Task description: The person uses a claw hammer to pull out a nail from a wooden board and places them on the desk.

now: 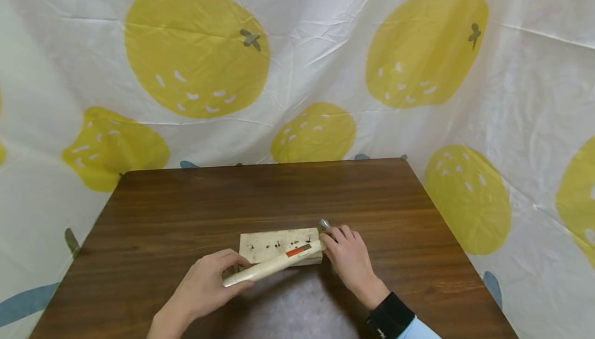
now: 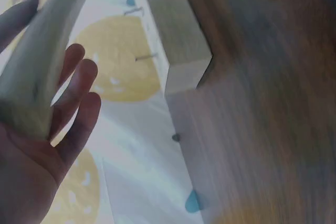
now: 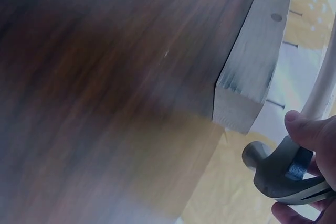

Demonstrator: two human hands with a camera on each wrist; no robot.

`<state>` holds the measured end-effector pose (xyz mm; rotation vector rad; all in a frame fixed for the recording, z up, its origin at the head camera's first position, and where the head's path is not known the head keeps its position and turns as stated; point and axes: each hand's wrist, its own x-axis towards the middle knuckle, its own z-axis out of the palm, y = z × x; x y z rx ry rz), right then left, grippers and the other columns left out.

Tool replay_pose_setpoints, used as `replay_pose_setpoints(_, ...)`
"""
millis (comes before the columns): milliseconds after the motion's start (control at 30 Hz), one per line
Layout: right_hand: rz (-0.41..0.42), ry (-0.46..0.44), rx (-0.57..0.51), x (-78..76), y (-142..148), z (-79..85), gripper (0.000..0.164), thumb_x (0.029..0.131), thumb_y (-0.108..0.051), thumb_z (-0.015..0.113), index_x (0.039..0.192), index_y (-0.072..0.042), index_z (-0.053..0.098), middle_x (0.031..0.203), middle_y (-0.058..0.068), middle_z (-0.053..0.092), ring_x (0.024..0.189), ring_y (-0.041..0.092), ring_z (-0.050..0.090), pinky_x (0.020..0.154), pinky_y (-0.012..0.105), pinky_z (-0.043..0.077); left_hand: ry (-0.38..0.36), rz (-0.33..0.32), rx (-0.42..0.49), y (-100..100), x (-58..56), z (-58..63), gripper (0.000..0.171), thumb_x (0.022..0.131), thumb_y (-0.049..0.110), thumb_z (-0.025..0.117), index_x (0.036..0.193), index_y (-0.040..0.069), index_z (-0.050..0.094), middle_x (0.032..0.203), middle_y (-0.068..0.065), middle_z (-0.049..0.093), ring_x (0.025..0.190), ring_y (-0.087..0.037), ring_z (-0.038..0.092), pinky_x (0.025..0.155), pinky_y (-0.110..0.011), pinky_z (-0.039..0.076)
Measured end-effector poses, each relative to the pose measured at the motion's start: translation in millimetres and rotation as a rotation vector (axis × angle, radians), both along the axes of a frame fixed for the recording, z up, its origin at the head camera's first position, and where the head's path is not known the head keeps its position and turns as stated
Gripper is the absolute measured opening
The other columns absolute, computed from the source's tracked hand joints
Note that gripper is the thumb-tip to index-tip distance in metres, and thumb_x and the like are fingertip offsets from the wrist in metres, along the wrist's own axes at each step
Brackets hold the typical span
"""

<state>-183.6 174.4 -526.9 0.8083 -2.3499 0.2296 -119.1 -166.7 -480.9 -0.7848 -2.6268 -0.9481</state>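
Note:
A claw hammer (image 1: 271, 267) with a pale wooden handle lies slantwise between my two hands, above the front of a wooden block (image 1: 260, 241). My left hand (image 1: 202, 282) holds the handle's butt end, thumb on one side and fingers on the other. Near the head, my right hand (image 1: 348, 257) grips the hammer and covers part of it. The right wrist view shows the steel hammer head (image 3: 273, 174), its round face towards the block. Several nails (image 3: 275, 104) stick out of the block's top, their heads standing clear of the wood.
The block rests on a dark brown wooden table (image 1: 186, 199). Behind and beside the table hangs a white curtain (image 1: 321, 55) printed with yellow fruit. A black band (image 1: 391, 314) circles my right wrist, below it a light blue sleeve (image 1: 418, 330).

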Motion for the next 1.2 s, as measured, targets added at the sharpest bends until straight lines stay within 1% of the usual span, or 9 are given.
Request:
replay_pose_setpoints(100,0.005,-0.010,-0.032,-0.5,5,0.3,0.040,0.071,-0.008,0.093,0.106,-0.013,0.074,0.105,0.002,0.067,0.097,0.027,0.060,0.070,0.043,0.051,-0.030,0.005,0.056,-9,-0.9,2.4,0.018,0.089,0.030,0.084,0.102,0.024,0.073,0.091,0.024,0.063,0.078,0.003,0.059,0.068,-0.028,0.055)
replay_pose_setpoints(200,0.004,-0.016,-0.050,-0.4,9,0.0,0.040,0.072,-0.006,0.092,0.107,-0.013,0.074,0.105,0.003,0.067,0.096,0.028,0.061,0.067,0.042,0.050,-0.002,0.015,0.131,-17,-2.1,2.8,0.004,0.099,0.021,0.072,0.102,0.024,0.073,0.093,0.022,0.066,0.081,0.000,0.062,0.068,-0.028,0.056)
replay_pose_setpoints(300,0.005,-0.031,-0.071,-0.2,12,-1.5,0.041,0.072,-0.006,0.093,0.108,-0.012,0.075,0.104,0.004,0.068,0.095,0.027,0.061,0.065,0.041,0.049,0.072,0.077,0.198,-24,-4.2,0.1,0.019,0.105,0.008,0.059,0.101,0.018,0.074,0.094,0.013,0.071,0.082,-0.006,0.067,0.068,-0.028,0.058)
replay_pose_setpoints(400,0.027,-0.049,-0.113,-0.6,15,-2.8,0.042,0.072,-0.006,0.093,0.111,-0.010,0.076,0.104,0.004,0.068,0.093,0.026,0.061,0.065,0.040,0.049,0.114,0.170,0.229,-25,-7.5,-5.1,0.024,0.106,0.002,0.052,0.101,0.009,0.074,0.094,0.004,0.073,0.082,-0.010,0.068,0.067,-0.029,0.058)
replay_pose_setpoints(500,0.085,-0.073,-0.174,-1.1,15,-3.3,0.042,0.075,-0.006,0.091,0.114,-0.008,0.076,0.102,0.004,0.068,0.091,0.024,0.062,0.068,0.039,0.052,0.091,0.216,0.223,-22,-10.5,-12.8,0.015,0.101,-0.002,0.060,0.105,0.005,0.072,0.095,0.002,0.072,0.077,-0.007,0.064,0.061,-0.026,0.056)
replay_pose_setpoints(633,0.151,-0.085,-0.247,-0.8,14,-3.7,0.040,0.079,-0.008,0.089,0.117,-0.004,0.076,0.100,0.003,0.069,0.088,0.020,0.061,0.070,0.036,0.054,0.039,0.163,0.210,-14,-12.6,-24.1,0.025,0.089,-0.006,0.075,0.108,0.008,0.070,0.099,0.002,0.069,0.075,-0.005,0.059,0.057,-0.024,0.053)
replay_pose_setpoints(767,0.151,-0.083,-0.295,-0.1,13,-1.9,0.039,0.078,-0.007,0.089,0.116,-0.005,0.077,0.101,0.002,0.069,0.088,0.019,0.061,0.069,0.033,0.054,0.009,0.101,0.188,-3,-14.6,-30.1,0.024,0.090,0.003,0.079,0.111,0.010,0.070,0.105,0.002,0.069,0.083,-0.010,0.063,0.062,-0.029,0.055)
replay_pose_setpoints(1000,0.147,-0.150,-0.397,4.2,8,9.5,0.043,0.077,-0.001,0.089,0.117,-0.006,0.076,0.105,0.000,0.069,0.092,0.015,0.061,0.070,0.028,0.055,0.034,0.046,0.172,17,-19.0,-28.9,0.022,0.090,0.009,0.081,0.109,0.013,0.071,0.112,0.005,0.067,0.102,-0.018,0.064,0.080,-0.043,0.057)
replay_pose_setpoints(1200,0.188,-0.213,-0.466,9.7,-1,17.2,0.042,0.078,-0.006,0.089,0.118,-0.006,0.076,0.106,-0.003,0.069,0.090,0.011,0.060,0.068,0.022,0.052,0.114,-0.015,0.203,34,-24.8,-27.9,0.029,0.087,0.009,0.084,0.112,0.014,0.069,0.116,0.005,0.066,0.112,-0.016,0.063,0.090,-0.041,0.055)
